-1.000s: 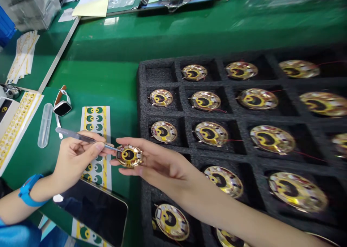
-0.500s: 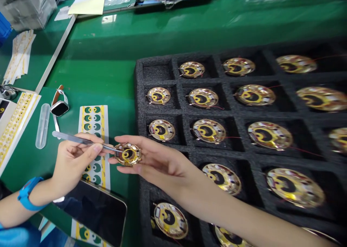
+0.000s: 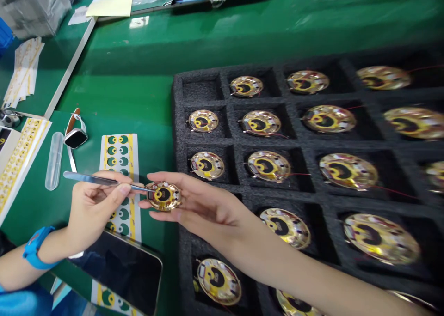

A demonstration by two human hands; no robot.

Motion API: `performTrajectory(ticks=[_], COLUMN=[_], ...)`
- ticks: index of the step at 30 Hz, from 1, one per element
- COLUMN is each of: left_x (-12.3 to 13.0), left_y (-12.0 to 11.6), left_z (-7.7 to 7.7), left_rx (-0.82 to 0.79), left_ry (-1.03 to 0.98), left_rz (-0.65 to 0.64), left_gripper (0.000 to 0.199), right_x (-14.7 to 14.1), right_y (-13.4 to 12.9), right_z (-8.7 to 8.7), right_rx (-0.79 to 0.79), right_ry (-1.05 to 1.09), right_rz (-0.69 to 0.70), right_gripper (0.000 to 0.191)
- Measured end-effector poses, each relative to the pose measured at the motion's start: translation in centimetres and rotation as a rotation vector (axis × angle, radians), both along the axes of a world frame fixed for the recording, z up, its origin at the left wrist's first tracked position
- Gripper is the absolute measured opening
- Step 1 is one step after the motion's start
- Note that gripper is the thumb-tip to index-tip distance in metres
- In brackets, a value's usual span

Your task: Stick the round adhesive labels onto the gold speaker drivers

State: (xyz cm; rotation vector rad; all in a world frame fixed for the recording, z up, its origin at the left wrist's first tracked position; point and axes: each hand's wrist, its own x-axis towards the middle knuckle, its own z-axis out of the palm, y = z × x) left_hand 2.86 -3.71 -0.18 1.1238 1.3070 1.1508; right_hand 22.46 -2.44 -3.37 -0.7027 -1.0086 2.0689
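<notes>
Well — my left hand pinches steel tweezers in its fingers, the tip touching a gold-and-yellow disc. My right hand grips that disc by the rim between fingertips and thumb — just beside a black foam tray, above the green counter.

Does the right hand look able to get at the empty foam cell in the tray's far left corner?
Probably yes: the right hand is over the tray, and nothing sits above the empty foam cell, though that hand holds a gold disc.
</notes>
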Motion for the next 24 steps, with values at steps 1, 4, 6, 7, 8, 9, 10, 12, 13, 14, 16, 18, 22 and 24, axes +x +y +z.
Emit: performTrajectory(ticks=[1, 4, 6, 7, 8, 9, 10, 12, 13, 14, 16, 18, 22, 24], left_x=[0.0, 0.1, 0.2, 0.2, 0.3, 0.3, 0.3, 0.4, 0.4, 0.5, 0.6, 0.6, 0.7, 0.7], left_y=[0.0, 0.0, 0.0, 0.0, -0.1, -0.1, -0.1, -0.1, -0.1, -0.1, 0.0, 0.0, -0.1, -0.1], left_z=[0.0, 0.1, 0.2, 0.2, 0.3, 0.3, 0.3, 0.5, 0.5, 0.6, 0.8, 0.9, 1.0, 1.0], left_rx=[0.010, 0.025, 0.031, 0.033, 0.035, 0.038, 0.042, 0.059, 0.075, 0.092, 0.127, 0.158, 0.211, 0.232], left_ry=[-0.003, -0.004, 0.007, 0.018, 0.032, 0.050, 0.073, 0.126, 0.151, 0.176, 0.218, 0.249, 0.276, 0.289], left_rz=[-0.004, -0.012, -0.012, -0.008, -0.002, 0.004, 0.011, 0.018, 0.019, 0.020, 0.025, 0.028, 0.022, 0.024], left_gripper=[0.002, 0.002, 0.002, 0.003, 0.003, 0.004, 0.005, 0.005, 0.004, 0.003, 0.001, 0.003, 0.010, 0.012], right_x=[0.0, 0.0, -0.1, -0.1, -0.1, -0.1, -0.1, -0.1, -0.1, -0.1, -0.1, -0.1, 0.0, -0.1], right_y=[0.0, 0.0, -0.1, -0.1, -0.1, -0.2, -0.2, -0.3, -0.3, -0.3, -0.2, 0.1, 0.6, 0.6], right_z=[0.0, 0.0, 0.0, -0.1, -0.1, -0.1, -0.1, -0.2, -0.2, -0.1, 0.2, 0.7, 1.6, 1.6], right_rx=[0.003, 0.010, 0.006, 0.000, -0.006, -0.011, -0.014, -0.013, -0.010, -0.008, -0.011, -0.035, -0.090, -0.088], right_ry=[0.015, 0.015, -0.027, -0.057, -0.085, -0.105, -0.117, -0.108, -0.093, -0.079, -0.065, -0.091, -0.143, -0.122], right_rz=[-0.001, -0.013, -0.021, -0.020, -0.016, -0.011, -0.009, -0.012, -0.016, -0.019, -0.024, -0.006, 0.046, 0.017], right_gripper=[0.039, 0.039, 0.036, 0.036, 0.036, 0.037, 0.038, 0.037, 0.036, 0.035, 0.035, 0.035, 0.037, 0.034])
